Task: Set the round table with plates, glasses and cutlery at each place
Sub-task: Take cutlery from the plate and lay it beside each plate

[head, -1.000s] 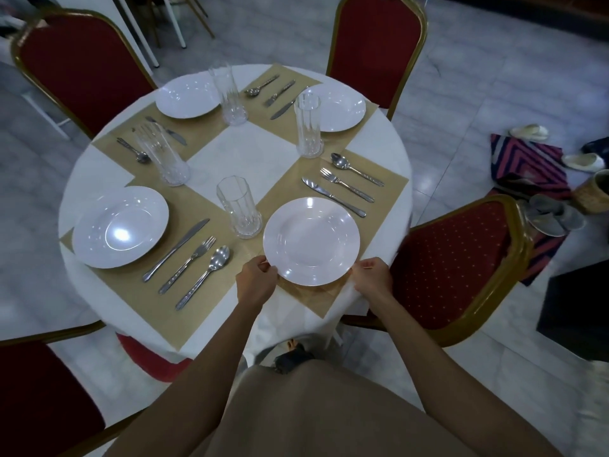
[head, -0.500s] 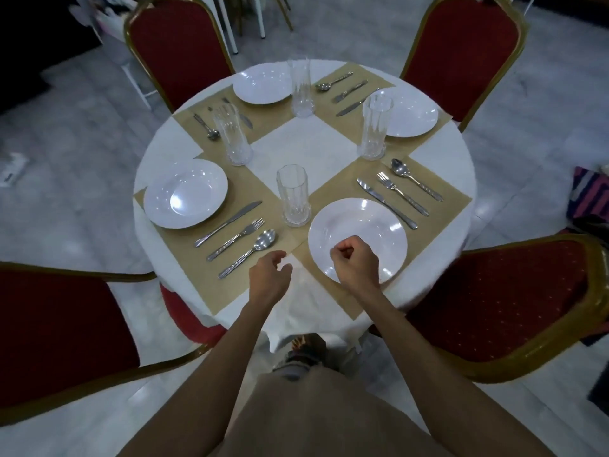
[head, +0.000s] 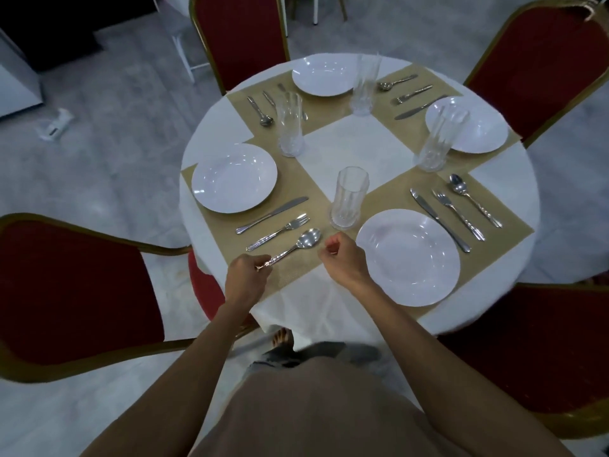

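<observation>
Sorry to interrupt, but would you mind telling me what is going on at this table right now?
A person is standing at the round table, which has four places laid on tan placemats, each with a white plate, a glass and cutlery. Their left hand pinches the handle end of the spoon at the near-left place, apparently straightening it. Their right hand is curled, holds nothing and hovers between that spoon and the near-right plate.

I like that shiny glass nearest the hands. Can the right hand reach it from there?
Probably yes. The right hand is curled, holds nothing, and sits just short of the glass, with nothing standing between them. The left hand is busy pinching the spoon.
</observation>
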